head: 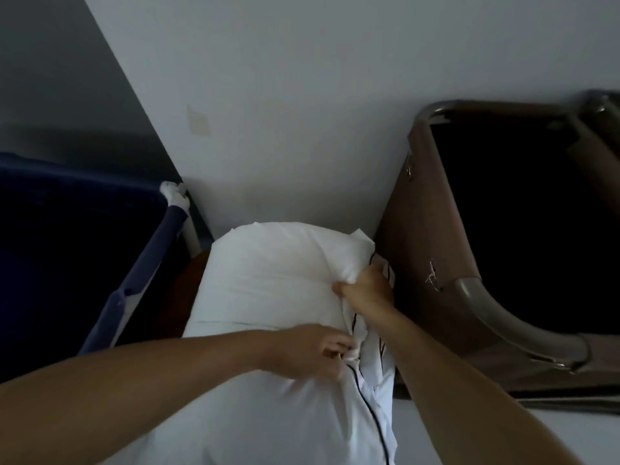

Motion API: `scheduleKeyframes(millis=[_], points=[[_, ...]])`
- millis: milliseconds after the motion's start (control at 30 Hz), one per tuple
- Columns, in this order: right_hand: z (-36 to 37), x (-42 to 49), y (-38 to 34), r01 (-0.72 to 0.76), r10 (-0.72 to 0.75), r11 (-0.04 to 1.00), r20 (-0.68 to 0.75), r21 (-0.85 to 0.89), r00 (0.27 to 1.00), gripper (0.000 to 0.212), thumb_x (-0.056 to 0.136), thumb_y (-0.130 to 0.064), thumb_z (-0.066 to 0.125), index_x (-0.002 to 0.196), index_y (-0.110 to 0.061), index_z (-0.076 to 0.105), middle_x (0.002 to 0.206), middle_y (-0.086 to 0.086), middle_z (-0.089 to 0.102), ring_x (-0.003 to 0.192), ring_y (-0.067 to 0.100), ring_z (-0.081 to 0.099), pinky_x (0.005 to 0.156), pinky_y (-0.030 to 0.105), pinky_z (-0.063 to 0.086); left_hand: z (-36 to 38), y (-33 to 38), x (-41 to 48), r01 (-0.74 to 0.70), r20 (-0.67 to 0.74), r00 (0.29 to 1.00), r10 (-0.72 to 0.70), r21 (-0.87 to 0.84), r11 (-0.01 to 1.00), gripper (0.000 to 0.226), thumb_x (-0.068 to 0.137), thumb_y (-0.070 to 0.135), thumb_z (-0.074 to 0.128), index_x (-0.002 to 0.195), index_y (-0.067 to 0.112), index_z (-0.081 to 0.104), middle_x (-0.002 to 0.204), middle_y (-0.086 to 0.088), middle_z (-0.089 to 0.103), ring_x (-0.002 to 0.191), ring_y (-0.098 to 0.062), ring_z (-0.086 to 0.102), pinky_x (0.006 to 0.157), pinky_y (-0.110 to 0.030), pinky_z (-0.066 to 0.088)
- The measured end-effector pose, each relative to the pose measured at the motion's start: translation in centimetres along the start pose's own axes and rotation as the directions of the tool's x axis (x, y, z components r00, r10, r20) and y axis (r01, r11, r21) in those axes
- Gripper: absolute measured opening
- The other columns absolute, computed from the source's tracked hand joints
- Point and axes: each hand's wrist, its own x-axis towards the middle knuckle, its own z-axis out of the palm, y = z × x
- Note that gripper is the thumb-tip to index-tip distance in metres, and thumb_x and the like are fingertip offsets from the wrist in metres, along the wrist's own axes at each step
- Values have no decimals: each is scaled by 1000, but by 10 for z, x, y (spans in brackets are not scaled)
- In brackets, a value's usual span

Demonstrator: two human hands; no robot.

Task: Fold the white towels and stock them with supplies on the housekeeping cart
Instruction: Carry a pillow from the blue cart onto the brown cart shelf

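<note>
Against the wall (302, 95) (dim room) lies, seemingly, linen (268, 280).

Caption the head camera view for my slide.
Left hand and right hand grip the black-piped edge of a white linen bundle between a blue cloth bin and a brown cloth bin.

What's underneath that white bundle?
Only a strip of dark reddish-brown surface shows past the left edge of the white bundle; everything else beneath it is covered by the fabric.
</note>
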Motion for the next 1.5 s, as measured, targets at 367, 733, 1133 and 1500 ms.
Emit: scheduleKeyframes(millis=[367, 733, 1133, 1500], points=[[-3, -48, 2, 45, -119, 977, -357, -209, 926, 99, 84, -42, 69, 156, -9, 10, 153, 18, 30, 139, 37, 34, 107, 51, 37, -50, -95, -8, 99, -285, 932, 221, 791, 604, 130, 55, 101, 41, 149, 43, -28, 152, -3, -48, 136, -33, -48, 109, -69, -19], [56, -75, 71, -453, 445, 892, -182, -2, 877, 156, 43, -100, 52, 155, -13, -12, 160, 18, 16, 148, 36, 15, 116, 61, 16, -28, -109, 22, 12, -454, 793, 406, 678, 735, 109, 70, 89, 38, 157, 28, 15, 167, -1, -10, 150, -25, -22, 116, -66, 2], [91, -12, 127, -374, 422, 839, -38, 396, 906, 171, 15, -94, 72, 157, -19, 16, 156, 9, 38, 140, 31, 40, 117, 43, 33, -41, -230, 9, -77, -596, 648, -474, -671, 738, 120, 38, 74, 89, 142, 35, 44, 119, 18, 62, 101, -3, 63, 77, -20, 50], [108, -50, 54, -149, 308, 835, -226, 530, 924, 138, 17, -92, 76, 136, -26, 51, 109, -14, 62, 108, 19, 63, 93, 29, 46, -71, -190, -92, -139, -515, 763, -390, -720, 680, 77, 54, 76, 77, 121, 51, 47, 111, 15, 71, 97, -8, 69, 70, -23, 53]])
